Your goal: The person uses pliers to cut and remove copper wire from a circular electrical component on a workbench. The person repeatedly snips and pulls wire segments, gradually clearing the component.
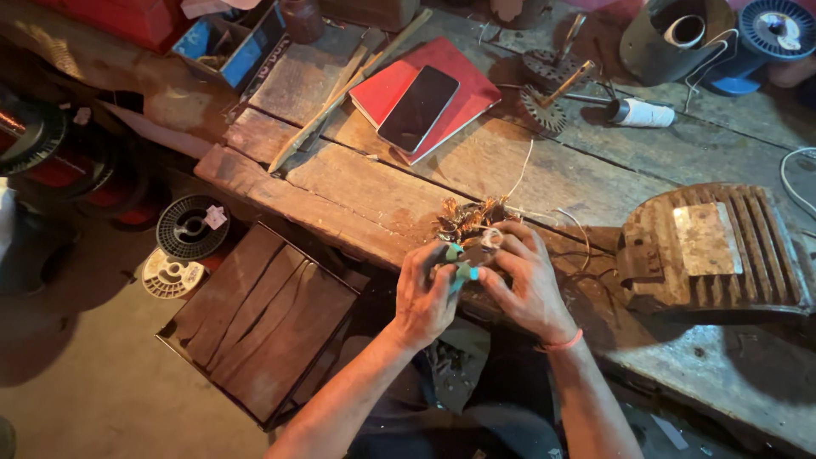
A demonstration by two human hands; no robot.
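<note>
Both hands (476,285) grip copper-wire coil bundle (467,225); blue box (242,51) holds, perhaps, tools.

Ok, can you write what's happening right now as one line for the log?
left hand: grips wire bundle | right hand: grips same bundle | place: wooden bench edge | nearby: phone on red book, finned motor housing

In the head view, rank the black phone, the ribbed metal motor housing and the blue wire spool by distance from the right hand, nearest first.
1. Ribbed metal motor housing, just right of the right hand.
2. Black phone, on the red notebook, up-left.
3. Blue wire spool, far top-right corner.
</note>
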